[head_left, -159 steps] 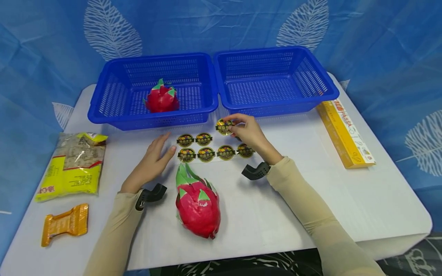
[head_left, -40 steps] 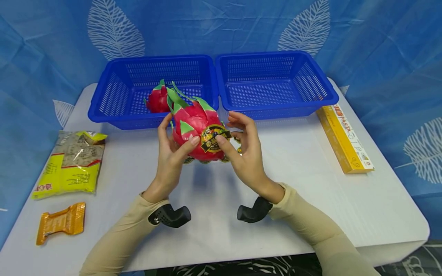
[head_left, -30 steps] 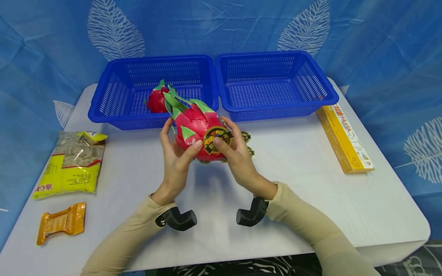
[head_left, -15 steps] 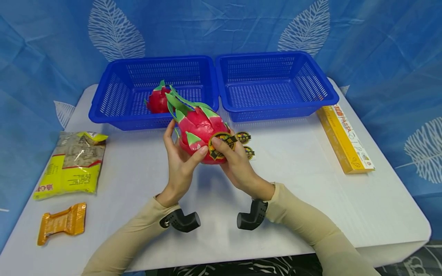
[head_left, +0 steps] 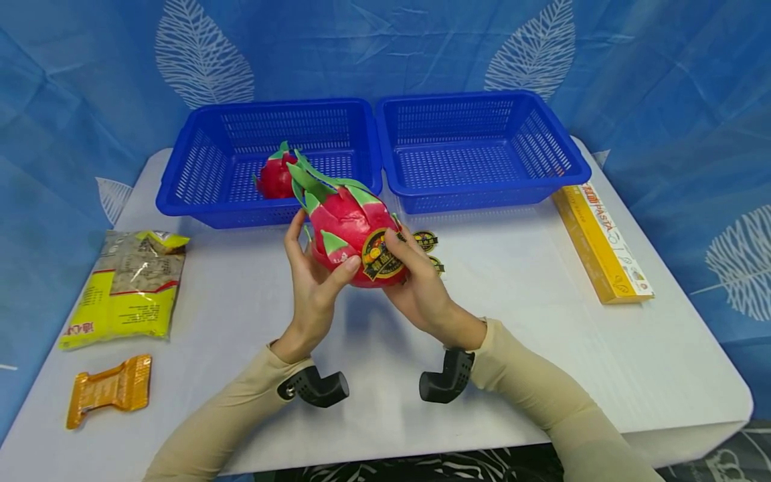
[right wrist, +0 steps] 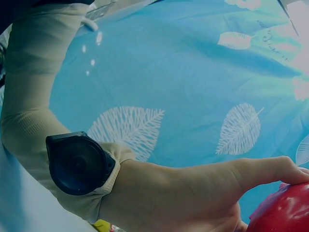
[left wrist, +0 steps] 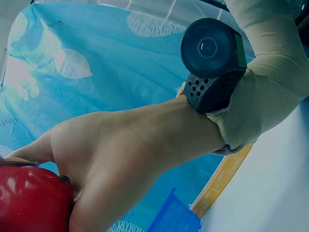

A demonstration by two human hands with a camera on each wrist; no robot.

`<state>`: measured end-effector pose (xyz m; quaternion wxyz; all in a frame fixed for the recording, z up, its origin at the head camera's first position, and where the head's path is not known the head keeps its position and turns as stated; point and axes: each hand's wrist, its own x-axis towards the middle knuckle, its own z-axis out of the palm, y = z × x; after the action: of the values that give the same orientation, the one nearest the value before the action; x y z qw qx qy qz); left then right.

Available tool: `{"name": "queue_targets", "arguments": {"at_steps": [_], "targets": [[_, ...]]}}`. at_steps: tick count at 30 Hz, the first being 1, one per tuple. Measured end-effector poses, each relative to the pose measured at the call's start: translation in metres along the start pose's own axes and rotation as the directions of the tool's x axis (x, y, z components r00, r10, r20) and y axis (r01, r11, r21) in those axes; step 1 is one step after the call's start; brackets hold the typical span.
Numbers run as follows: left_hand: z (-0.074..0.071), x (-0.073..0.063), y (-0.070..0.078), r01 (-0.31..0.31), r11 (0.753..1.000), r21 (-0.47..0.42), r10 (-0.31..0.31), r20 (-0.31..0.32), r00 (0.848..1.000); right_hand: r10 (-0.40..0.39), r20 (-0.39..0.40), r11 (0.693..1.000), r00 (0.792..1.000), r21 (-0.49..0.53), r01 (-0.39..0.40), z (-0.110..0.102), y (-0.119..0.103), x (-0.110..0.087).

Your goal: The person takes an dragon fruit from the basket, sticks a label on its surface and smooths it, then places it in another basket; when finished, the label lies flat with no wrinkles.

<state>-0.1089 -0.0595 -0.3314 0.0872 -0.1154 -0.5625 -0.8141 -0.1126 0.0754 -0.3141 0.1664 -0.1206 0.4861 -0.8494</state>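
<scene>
A large red dragon fruit (head_left: 346, 231) with green scales is held up over the table between both hands. My left hand (head_left: 313, 288) grips it from the left, thumb on the near face and fingers behind. From the right, my right hand (head_left: 424, 281) holds its lower end, thumb over the edge of a round black-and-gold sticker (head_left: 381, 256) lying on the skin. Behind the fruit, other round stickers (head_left: 425, 241) lie on the table, partly hidden. In the left wrist view the red fruit (left wrist: 31, 198) shows at the lower left corner.
Two blue baskets stand at the back; the left basket (head_left: 199, 204) contains a smaller dragon fruit (head_left: 276, 175), and the right basket (head_left: 488, 191) is beside it. A yellow-labelled bag (head_left: 129, 288) and an orange packet (head_left: 110, 391) lie left, a pasta box (head_left: 602, 244) right.
The right hand took a sticker from the sheet, and both hands lifted the dragon fruit off the table. Recently, the right thumb slid from the sticker's middle towards its right edge.
</scene>
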Motion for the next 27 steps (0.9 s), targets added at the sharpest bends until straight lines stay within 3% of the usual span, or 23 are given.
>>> {"name": "queue_targets", "arguments": {"at_steps": [11, 19, 23, 27], "targets": [[-0.0009, 0.0003, 0.0031, -0.002, 1.000, -0.008, 0.002, 0.002, 1.000, 0.007, 0.066, 0.981, 0.998, 0.193, -0.019, -0.0002, -0.0032, 0.0002], [-0.0012, 0.0001, 0.0034, 0.002, 1.000, -0.008, -0.002, -0.011, 1.000, 0.030, 0.079, 0.959, 0.996, 0.280, -0.051, -0.0004, -0.0052, 0.0001], [-0.0015, -0.0002, 0.0034, 0.004, 1.000, -0.001, -0.004, -0.021, 1.000, 0.026, 0.079, 0.968, 0.997, 0.246, -0.044, -0.0008, -0.0044, -0.0001], [-0.0017, -0.0004, 0.0033, -0.008, 1.000, -0.002, 0.008, -0.014, 1.000, 0.002, 0.052, 0.992, 0.999, 0.124, -0.008, -0.0003, -0.0012, -0.0005]]}}
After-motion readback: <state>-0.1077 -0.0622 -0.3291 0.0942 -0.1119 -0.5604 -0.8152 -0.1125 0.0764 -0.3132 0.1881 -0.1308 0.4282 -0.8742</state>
